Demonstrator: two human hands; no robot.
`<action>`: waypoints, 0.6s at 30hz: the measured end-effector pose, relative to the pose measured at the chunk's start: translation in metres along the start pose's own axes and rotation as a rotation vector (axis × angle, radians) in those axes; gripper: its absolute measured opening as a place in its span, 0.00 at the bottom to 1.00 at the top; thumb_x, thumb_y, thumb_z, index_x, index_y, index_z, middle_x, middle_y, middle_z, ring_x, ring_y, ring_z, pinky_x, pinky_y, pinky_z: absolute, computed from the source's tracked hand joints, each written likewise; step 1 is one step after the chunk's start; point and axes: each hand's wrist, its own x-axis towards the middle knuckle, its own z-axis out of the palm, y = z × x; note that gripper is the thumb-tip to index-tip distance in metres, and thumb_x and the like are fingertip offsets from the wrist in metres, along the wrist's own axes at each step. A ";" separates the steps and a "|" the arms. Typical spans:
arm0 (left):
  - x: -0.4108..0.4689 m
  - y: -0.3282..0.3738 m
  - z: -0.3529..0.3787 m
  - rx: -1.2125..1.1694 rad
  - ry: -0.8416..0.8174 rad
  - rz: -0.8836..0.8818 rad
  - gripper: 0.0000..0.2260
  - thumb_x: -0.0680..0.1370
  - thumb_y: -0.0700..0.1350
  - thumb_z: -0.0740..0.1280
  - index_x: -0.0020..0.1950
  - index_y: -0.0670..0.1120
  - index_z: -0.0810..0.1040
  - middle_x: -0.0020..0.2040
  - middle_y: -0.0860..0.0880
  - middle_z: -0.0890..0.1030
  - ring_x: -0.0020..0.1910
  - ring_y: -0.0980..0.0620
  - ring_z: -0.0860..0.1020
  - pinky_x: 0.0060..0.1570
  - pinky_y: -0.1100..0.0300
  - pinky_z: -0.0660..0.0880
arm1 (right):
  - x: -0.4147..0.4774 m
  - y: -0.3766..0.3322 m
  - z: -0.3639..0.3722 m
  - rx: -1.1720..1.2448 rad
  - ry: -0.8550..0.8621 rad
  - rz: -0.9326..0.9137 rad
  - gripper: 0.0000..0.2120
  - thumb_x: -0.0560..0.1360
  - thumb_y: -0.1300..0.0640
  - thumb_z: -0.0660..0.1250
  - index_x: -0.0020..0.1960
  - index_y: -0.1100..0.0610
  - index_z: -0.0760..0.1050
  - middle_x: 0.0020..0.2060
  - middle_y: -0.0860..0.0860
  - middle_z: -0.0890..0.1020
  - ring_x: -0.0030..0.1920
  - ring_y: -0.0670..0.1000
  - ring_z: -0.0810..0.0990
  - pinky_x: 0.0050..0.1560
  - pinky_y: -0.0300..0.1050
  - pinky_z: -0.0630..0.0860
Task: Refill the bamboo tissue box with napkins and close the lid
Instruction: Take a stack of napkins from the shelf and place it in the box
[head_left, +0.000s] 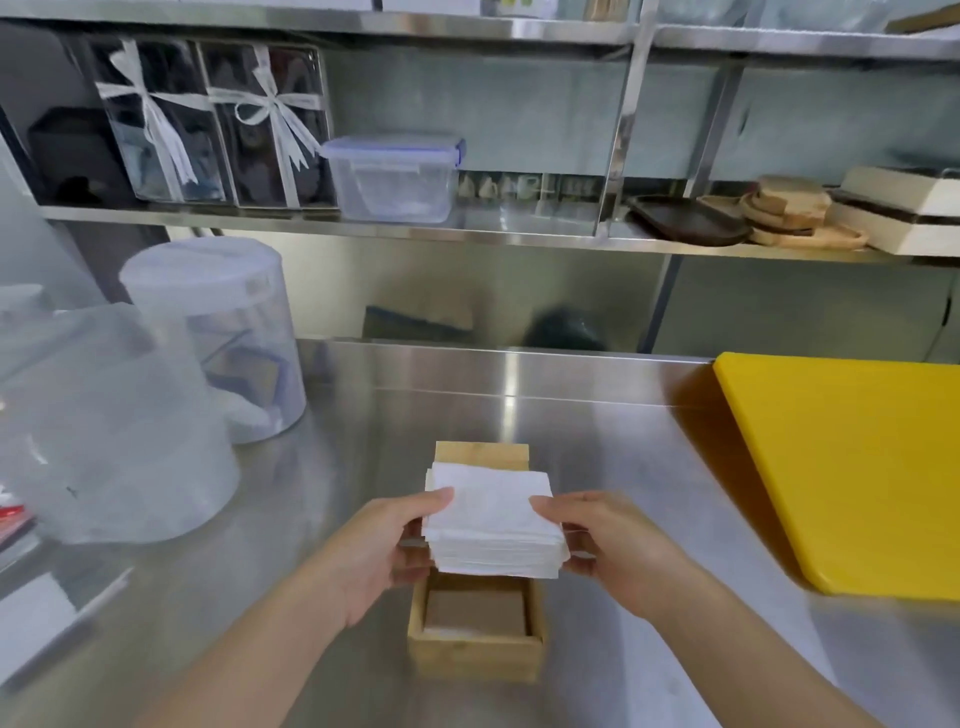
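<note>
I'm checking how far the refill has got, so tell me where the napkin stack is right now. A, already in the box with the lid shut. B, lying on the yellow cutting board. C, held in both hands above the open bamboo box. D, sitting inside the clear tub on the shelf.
C: the left hand and right hand grip the napkin stack from either side, over the open bamboo box.

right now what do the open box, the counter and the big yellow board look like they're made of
Open box: pale wood, probably bamboo, matte, with faint grain and visible corner joints.
Counter: stainless steel, brushed; it reflects light in soft streaks.
Yellow board: seemingly plastic, uniformly coloured, thick, with rounded edges and a smooth, slightly glossy face.
</note>
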 end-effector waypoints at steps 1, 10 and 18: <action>0.000 -0.004 -0.002 -0.009 0.003 -0.009 0.12 0.70 0.51 0.71 0.46 0.45 0.84 0.44 0.46 0.80 0.41 0.46 0.77 0.49 0.53 0.72 | -0.001 0.002 0.003 -0.023 0.006 0.019 0.09 0.67 0.55 0.73 0.43 0.59 0.81 0.35 0.51 0.82 0.38 0.52 0.77 0.45 0.45 0.72; 0.004 -0.026 -0.012 0.026 0.065 -0.027 0.11 0.70 0.52 0.71 0.44 0.46 0.84 0.40 0.47 0.86 0.39 0.49 0.81 0.41 0.57 0.76 | -0.004 0.014 0.019 -0.117 0.013 0.042 0.04 0.68 0.57 0.72 0.39 0.58 0.80 0.38 0.50 0.81 0.42 0.51 0.73 0.45 0.44 0.64; 0.009 -0.035 -0.014 0.206 0.084 -0.029 0.17 0.66 0.57 0.72 0.48 0.48 0.83 0.54 0.48 0.83 0.54 0.47 0.78 0.56 0.55 0.70 | 0.012 0.034 0.016 -0.146 0.023 -0.006 0.10 0.69 0.60 0.73 0.47 0.65 0.82 0.48 0.55 0.86 0.53 0.52 0.80 0.60 0.47 0.70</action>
